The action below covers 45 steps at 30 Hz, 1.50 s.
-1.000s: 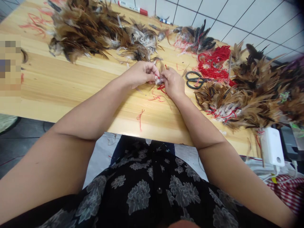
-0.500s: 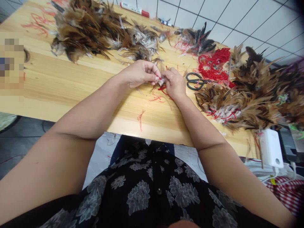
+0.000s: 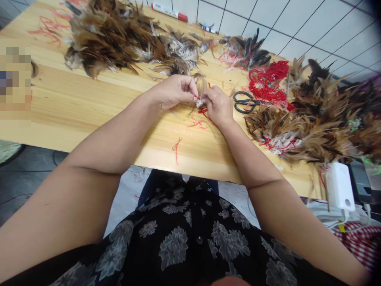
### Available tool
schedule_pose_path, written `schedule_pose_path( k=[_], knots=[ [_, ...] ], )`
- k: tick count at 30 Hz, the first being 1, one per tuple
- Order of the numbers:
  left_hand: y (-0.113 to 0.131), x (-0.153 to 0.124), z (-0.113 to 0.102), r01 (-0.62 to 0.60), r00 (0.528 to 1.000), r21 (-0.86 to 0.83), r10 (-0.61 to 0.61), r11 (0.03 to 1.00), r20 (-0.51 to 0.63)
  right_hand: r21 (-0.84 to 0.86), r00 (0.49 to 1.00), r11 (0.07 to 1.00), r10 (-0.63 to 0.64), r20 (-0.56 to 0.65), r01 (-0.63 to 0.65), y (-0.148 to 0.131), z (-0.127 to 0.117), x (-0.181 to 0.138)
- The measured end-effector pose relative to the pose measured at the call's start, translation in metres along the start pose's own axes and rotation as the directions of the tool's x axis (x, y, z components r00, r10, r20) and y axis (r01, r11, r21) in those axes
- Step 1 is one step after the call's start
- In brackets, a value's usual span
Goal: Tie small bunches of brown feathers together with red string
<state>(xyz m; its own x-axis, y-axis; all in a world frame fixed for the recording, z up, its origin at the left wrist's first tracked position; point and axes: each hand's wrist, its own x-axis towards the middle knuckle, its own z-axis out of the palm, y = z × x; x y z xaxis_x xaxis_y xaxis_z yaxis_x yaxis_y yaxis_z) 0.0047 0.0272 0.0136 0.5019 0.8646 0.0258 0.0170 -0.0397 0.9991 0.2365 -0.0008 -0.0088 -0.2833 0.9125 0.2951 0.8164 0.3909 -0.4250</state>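
Close together over the wooden table (image 3: 125, 119), my two hands work at a small bunch of brown feathers (image 3: 201, 84) with pale quill ends. My left hand (image 3: 177, 92) is closed, thumb and forefinger pinching red string (image 3: 198, 97) at the quills. My right hand (image 3: 219, 104) is closed too, its curled fingers on the bunch from the other side; part of what they grip is hidden. A red string end hangs below the right fingers. To the right of that hand lie black-handled scissors (image 3: 244, 102) and a heap of red yarn (image 3: 269, 79).
Brown feather piles lie at the back left (image 3: 104, 39) and on the right (image 3: 321, 115). A red-capped marker (image 3: 169, 12) is by the tiled wall. Loose red thread (image 3: 176, 150) lies near the front edge. A white charger (image 3: 341, 186) with cables is at the right corner.
The fingertips of my left hand have shifted slightly at the string. More of the feather bunch shows between my hands. Everything else stays in place.
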Motion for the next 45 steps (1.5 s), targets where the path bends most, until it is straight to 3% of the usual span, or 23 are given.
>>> schedule_pose_path(
  k=[14,23,27,33,45],
  knots=[
    [-0.006,0.006,0.001,-0.007,0.999,-0.078,0.004,0.997,-0.040,0.024,0.999,1.000,-0.007,-0.033,0.008,0.009,0.005,0.002],
    [-0.004,0.004,-0.001,-0.042,0.999,-0.081,0.043,0.996,0.004,0.059,0.999,0.998,0.002,-0.034,0.000,0.008,0.004,0.002],
    [-0.011,0.006,-0.008,-0.057,0.997,-0.083,0.062,0.995,0.053,-0.018,0.998,0.999,-0.029,-0.055,0.028,0.005,0.002,0.001],
    [-0.018,0.010,-0.016,-0.109,0.987,-0.116,0.122,0.987,0.106,-0.277,0.999,0.961,-0.011,0.043,0.023,-0.010,-0.009,-0.003],
    [-0.017,0.014,-0.009,-0.129,0.991,0.098,0.124,0.987,0.052,-0.309,0.990,0.949,0.097,0.105,-0.061,-0.034,-0.022,-0.004]
  ],
)
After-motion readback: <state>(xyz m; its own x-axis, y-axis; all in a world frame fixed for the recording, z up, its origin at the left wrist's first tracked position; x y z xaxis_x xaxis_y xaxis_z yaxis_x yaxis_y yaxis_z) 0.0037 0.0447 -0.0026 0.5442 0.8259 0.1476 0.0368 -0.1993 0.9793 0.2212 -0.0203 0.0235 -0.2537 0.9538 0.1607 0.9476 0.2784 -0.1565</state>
